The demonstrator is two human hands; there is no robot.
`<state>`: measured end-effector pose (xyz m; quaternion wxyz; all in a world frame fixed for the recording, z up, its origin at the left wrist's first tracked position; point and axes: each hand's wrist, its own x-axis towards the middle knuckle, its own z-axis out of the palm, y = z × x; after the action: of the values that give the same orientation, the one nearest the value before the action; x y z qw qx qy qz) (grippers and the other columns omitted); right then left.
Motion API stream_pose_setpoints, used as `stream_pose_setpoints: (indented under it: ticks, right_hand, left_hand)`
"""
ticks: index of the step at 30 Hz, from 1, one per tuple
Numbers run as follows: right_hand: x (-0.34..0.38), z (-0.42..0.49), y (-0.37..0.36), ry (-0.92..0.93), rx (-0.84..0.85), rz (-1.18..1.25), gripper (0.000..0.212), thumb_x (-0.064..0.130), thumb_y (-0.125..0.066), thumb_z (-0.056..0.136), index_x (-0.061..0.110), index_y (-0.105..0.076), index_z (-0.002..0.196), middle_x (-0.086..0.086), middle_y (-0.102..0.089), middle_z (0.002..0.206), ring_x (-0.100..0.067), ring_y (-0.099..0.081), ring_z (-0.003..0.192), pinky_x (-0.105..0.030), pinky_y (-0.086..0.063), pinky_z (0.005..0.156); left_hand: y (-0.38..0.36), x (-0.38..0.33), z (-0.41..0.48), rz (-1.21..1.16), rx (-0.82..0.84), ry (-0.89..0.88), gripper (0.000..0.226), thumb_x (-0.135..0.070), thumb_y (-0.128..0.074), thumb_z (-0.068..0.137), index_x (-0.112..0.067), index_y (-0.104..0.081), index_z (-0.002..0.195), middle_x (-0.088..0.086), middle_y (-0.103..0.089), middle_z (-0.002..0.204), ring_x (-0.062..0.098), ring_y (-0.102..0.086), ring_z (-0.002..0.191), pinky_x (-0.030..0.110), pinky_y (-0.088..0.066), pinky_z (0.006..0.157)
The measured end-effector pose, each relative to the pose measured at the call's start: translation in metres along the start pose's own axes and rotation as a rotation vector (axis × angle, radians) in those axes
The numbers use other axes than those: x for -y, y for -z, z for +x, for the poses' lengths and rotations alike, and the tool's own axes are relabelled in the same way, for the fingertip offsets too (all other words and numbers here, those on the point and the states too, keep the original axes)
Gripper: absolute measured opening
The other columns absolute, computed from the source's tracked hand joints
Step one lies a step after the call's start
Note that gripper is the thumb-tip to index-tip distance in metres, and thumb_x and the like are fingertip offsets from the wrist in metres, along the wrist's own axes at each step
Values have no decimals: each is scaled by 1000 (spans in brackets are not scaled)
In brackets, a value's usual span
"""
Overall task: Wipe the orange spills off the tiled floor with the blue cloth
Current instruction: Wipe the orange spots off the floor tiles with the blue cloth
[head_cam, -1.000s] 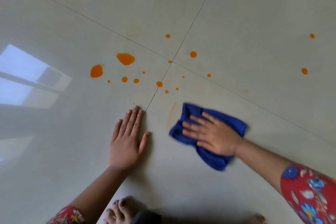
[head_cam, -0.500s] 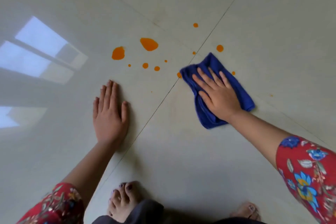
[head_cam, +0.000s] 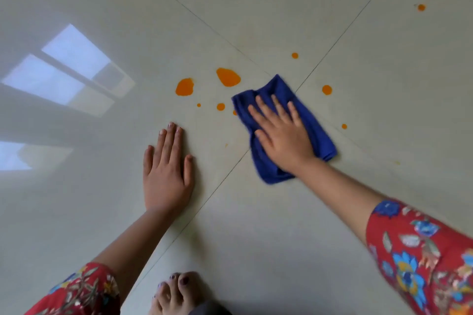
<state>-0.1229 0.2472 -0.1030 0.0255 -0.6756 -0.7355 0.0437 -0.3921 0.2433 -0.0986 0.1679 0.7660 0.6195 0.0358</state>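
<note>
The cloth (head_cam: 271,87) has slid left with the right hand (head_cam: 281,140) since 0.5 s ago. It has crossed the meeting of the grout lines (head_cam: 212,190), and its left edge now touches 1 of the small drops (head_cam: 234,112) that lay clear of it before. We see the right hand flat on top of the cloth, fingers straight and spread, pressing it down. Blue shows all round the hand, most beyond the fingertips and to the right. The left hand (head_cam: 166,174) has stayed palm down on the floor (head_cam: 256,238), fingers straight and close together, apart from the cloth on its left.

The floor is pale, glossy tile, and its 2 grout lines cross under the cloth. A window reflection (head_cam: 71,66) shines on the tiles at left.

2 large spills (head_cam: 228,77) lie just beyond the cloth's upper left corner, not touching it, with 2 more drops below them. Other drops sit right of the cloth, and 2 lie far off at upper right. A bare foot (head_cam: 176,291) shows at the bottom edge. Red floral sleeves (head_cam: 422,256) cover both arms nearest us.
</note>
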Motion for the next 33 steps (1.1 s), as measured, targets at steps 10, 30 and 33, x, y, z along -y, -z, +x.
stream_pose_setpoints:
  ticks: [10,30,33]
  right_hand:
    - [-35,-9,4,180,107,-12,54,40,-31,99,31,-22,152,8,-20,160,-19,-21,147,-46,-17,118]
    - [72,47,-10,-163,-51,-25,58,46,-31,95,31,-29,151,7,-22,160,-28,-22,147,-63,-16,112]
    - [110,39,-16,81,-40,44,57,45,-31,97,29,-29,151,6,-20,160,-26,-23,147,-54,-17,114]
  left_hand:
    - [24,37,47,-89,-118,92,56,-37,-30,94,-27,-27,149,-8,-23,158,13,-16,147,36,-8,119]
    - [24,57,77,-35,-119,136,58,-39,-17,96,-28,-12,153,-12,-5,161,3,2,147,35,-3,121]
    - [25,56,80,-27,-130,140,58,-38,-18,96,-26,-14,153,-10,-8,161,6,0,148,36,-5,121]
